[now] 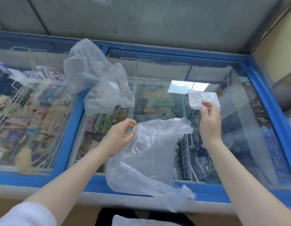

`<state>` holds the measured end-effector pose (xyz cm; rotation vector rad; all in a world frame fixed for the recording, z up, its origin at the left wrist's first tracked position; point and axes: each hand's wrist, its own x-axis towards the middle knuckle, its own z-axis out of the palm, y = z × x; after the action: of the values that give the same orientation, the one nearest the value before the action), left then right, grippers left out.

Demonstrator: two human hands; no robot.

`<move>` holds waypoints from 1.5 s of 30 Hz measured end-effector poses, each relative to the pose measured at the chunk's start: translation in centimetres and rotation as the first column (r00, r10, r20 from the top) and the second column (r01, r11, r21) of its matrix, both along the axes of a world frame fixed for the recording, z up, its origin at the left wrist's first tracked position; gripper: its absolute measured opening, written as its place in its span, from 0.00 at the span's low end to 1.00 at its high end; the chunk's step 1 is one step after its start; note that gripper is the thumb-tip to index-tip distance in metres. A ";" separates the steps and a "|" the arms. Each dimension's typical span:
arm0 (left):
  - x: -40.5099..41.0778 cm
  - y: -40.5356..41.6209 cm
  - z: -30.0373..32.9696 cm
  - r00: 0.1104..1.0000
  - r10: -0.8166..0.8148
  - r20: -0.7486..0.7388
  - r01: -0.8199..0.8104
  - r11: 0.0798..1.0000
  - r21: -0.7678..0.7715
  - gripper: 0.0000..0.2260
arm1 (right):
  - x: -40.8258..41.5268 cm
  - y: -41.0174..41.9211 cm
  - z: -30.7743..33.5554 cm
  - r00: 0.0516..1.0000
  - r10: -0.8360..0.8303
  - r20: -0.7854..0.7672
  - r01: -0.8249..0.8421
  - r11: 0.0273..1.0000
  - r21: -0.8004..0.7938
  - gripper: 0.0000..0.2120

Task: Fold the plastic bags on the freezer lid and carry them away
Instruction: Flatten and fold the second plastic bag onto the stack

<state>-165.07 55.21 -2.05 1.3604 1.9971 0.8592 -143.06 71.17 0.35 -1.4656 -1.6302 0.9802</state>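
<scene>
A clear plastic bag (146, 154) lies spread on the glass freezer lid (157, 75) in front of me, its lower end hanging over the front edge. My left hand (120, 136) pinches the bag's upper left corner. My right hand (210, 121) hovers over the lid to the right, fingers loosely curled, just below a small folded square of plastic (201, 98); whether it touches the square is unclear. A crumpled pile of clear bags (99, 79) sits on the lid at the back left.
The freezer has a blue frame (66, 128) and sliding glass panels over wire baskets of packaged frozen goods. A grey wall rises behind it, a beige wall at the right. Something white (125, 221) shows at the bottom edge, below the freezer front.
</scene>
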 end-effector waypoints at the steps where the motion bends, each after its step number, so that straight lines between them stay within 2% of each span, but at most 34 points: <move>1: 0.0 0.2 0.3 1.000 -0.011 -0.021 0.013 0.998 0.067 0.07 | -1.5 -0.9 1.1 0.967 0.236 0.101 -0.245 0.965 0.092 0.14; 2: 0.0 0.4 0.6 0.999 -0.029 -0.024 0.032 0.991 0.132 0.07 | -3.1 -1.7 1.7 0.858 0.464 0.220 -0.495 0.861 0.113 0.18; 3: -0.1 0.6 0.8 0.999 -0.051 -0.017 0.053 0.981 0.188 0.07 | -4.5 -2.3 1.6 0.706 0.616 0.350 -0.677 0.732 0.077 0.23; 4: -0.2 0.8 1.1 0.998 -0.070 0.000 0.068 0.971 0.228 0.09 | -5.7 -2.8 1.4 0.573 0.696 0.432 -0.778 0.628 0.021 0.27; 5: -0.3 0.8 1.5 0.997 -0.078 0.026 0.069 0.967 0.245 0.10 | -6.4 -3.1 1.2 0.491 0.743 0.455 -0.823 0.567 -0.037 0.29; 7: -0.9 0.7 1.9 0.994 -0.068 0.081 0.048 0.973 0.227 0.13 | -6.7 -3.1 0.7 0.481 0.790 0.380 -0.844 0.534 -0.043 0.22; 9: -1.7 0.1 2.0 0.982 -0.040 0.183 0.014 0.990 0.142 0.14 | -6.1 -2.8 0.4 0.499 0.796 0.344 -0.854 0.520 0.036 0.11; 10: -1.9 -0.2 2.0 0.966 -0.033 0.256 0.008 0.995 0.100 0.14 | -5.8 -2.7 0.2 0.516 0.783 0.346 -0.849 0.522 0.086 0.09; 11: -2.0 -0.4 1.9 0.952 -0.030 0.304 0.008 0.997 0.074 0.13 | -5.5 -2.6 0.0 0.537 0.764 0.357 -0.839 0.528 0.133 0.10; 14: -2.1 -0.3 1.9 0.950 0.035 0.312 -0.067 0.993 0.093 0.07 | -5.1 -2.6 0.0 0.587 0.700 0.406 -0.805 0.555 0.207 0.15; 18: -3.5 0.5 2.3 0.832 0.205 0.515 -0.342 0.921 0.185 0.05 | -4.3 -2.6 0.1 0.498 0.776 0.387 -0.846 0.532 0.021 0.23; 20: -3.9 0.6 2.2 0.796 0.227 0.562 -0.395 0.897 0.197 0.05 | -3.4 -2.0 0.0 0.480 0.810 0.337 -0.829 0.544 -0.128 0.24; 22: -4.3 0.7 2.0 0.788 0.201 0.582 -0.380 0.902 0.203 0.06 | -2.1 -1.0 0.2 0.476 0.830 0.291 -0.780 0.551 -0.296 0.23; 25: -5.3 0.8 1.6 0.832 0.191 0.521 -0.336 0.921 0.199 0.07 | -0.3 0.3 -0.1 0.394 0.873 0.287 -0.692 0.487 -0.532 0.18; 27: -6.3 0.8 1.0 0.842 0.254 0.476 -0.382 0.904 0.193 0.08 | 1.1 0.9 -1.1 0.357 0.877 0.323 -0.626 0.481 -0.613 0.11; 30: -6.8 0.9 -0.5 0.885 0.357 0.300 -0.410 0.902 0.134 0.08 | 2.9 1.7 -2.9 0.400 0.781 0.480 -0.547 0.624 -0.559 0.09; 32: -6.8 1.0 -1.6 0.930 0.365 0.046 -0.366 0.930 0.031 0.06 | 3.3 1.8 -3.3 0.509 0.681 0.527 -0.516 0.731 -0.446 0.10; 34: -6.3 1.6 -2.3 0.906 0.269 -0.327 -0.298 0.954 -0.041 0.13 | 3.1 1.8 -3.0 0.620 0.623 0.477 -0.507 0.782 -0.363 0.12; 35: -5.7 2.3 -2.2 0.878 0.197 -0.435 -0.228 0.973 -0.021 0.17 | 2.8 1.9 -2.6 0.638 0.623 0.453 -0.523 0.782 -0.339 0.12; 36: -4.8 3.3 -2.0 0.870 0.116 -0.479 -0.121 0.992 0.022 0.19 | 2.5 2.0 -2.1 0.631 0.639 0.441 -0.550 0.769 -0.326 0.12; 38: -2.3 5.7 -1.1 0.887 -0.104 -0.450 0.143 0.988 0.053 0.18 | 1.9 2.3 -1.2 0.579 0.681 0.448 -0.609 0.726 -0.318 0.10; 40: 0.6 7.5 -0.5 0.876 -0.318 -0.362 0.323 0.945 -0.047 0.13 | 1.5 2.7 -0.5 0.528 0.700 0.481 -0.653 0.697 -0.297 0.07; 42: 2.6 8.2 -0.9 0.861 -0.408 -0.303 0.375 0.913 -0.163 0.13 | 1.6 3.3 -0.1 0.466 0.684 0.562 -0.689 0.679 -0.255 0.05; 45: 4.4 7.3 -2.3 0.874 -0.368 -0.318 0.359 0.929 -0.089 0.15 | 2.7 4.1 0.1 0.392 0.598 0.699 -0.715 0.676 -0.178 0.10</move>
<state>-160.72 62.46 -4.39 1.8883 1.8800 0.4492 -140.40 75.32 0.42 -1.1091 -2.9814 0.6244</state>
